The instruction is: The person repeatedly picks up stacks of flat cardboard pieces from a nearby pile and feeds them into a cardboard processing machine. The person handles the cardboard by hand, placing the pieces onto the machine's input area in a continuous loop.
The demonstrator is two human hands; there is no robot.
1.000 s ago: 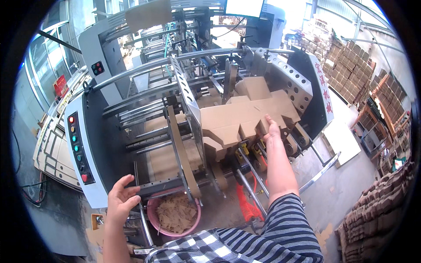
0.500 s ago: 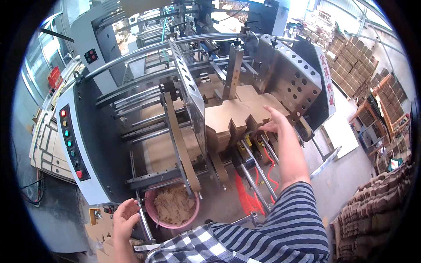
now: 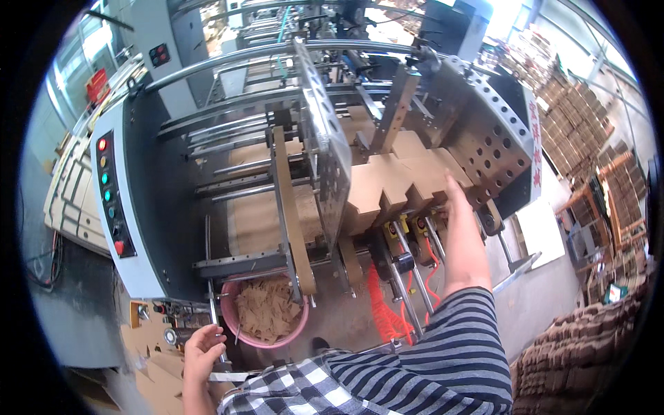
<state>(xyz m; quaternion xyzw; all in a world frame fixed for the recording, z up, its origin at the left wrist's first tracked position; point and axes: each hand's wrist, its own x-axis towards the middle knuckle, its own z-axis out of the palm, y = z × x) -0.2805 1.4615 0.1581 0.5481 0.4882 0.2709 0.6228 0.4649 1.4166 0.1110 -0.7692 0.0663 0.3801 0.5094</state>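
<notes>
A stack of flat brown cardboard blanks [image 3: 394,181] with notched front edges lies in the machine between two perforated metal plates. My right hand [image 3: 456,198] rests against the stack's front right edge, fingers stretched out and pointing up and forward; part of the hand is hidden from this angle. At the lower left, my left hand [image 3: 203,349] is loosely curved with nothing seen in it. It is beside a metal rail of the machine, and whether it touches the rail I cannot tell.
A pink basin [image 3: 266,344] of cardboard scraps stands below the machine. Lit buttons line the control panel [image 3: 113,197] at left. Red coiled hoses [image 3: 387,315] hang near metal rods under the stack. Brown cardboard piles [image 3: 588,353] stand at right.
The view has shifted, so the machine appears higher and further right. My right hand's fingers have straightened along the stack's edge. My left hand stays low beside the rail.
</notes>
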